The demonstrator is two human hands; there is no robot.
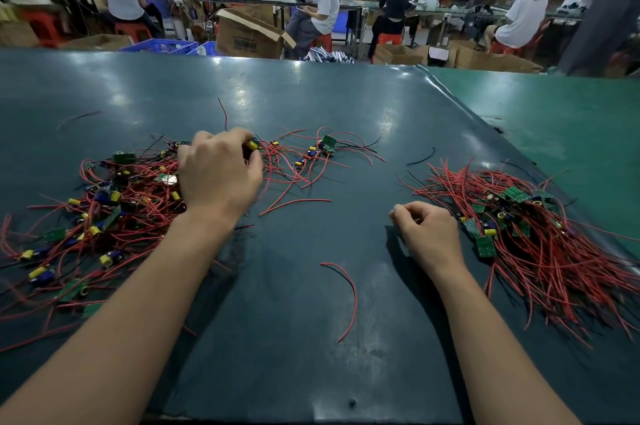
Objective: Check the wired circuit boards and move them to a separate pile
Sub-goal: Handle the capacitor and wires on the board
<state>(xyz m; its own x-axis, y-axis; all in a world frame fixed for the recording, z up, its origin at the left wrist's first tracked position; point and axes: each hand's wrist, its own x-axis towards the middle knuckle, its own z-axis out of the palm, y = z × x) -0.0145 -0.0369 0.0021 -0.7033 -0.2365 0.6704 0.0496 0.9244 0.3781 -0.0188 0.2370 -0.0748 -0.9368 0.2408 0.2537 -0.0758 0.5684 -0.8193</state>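
A loose heap of small green circuit boards with red and black wires (104,213) spreads over the left of the dark table. My left hand (218,171) reaches into its far edge, fingers curled round a board with a yellow capacitor (252,145). A tidier pile of wired boards (526,234), wires fanned toward me, lies on the right. My right hand (427,234) rests on the table just left of that pile, fingers loosely curled, holding nothing that I can see. A few more boards (327,144) lie beyond the left hand.
Stray red wires (346,296) and black wire bits (420,157) lie on the dark mat (311,95). A green table surface (554,113) adjoins at the right. Beyond the far edge stand cardboard boxes (249,33), blue crates and seated people at benches.
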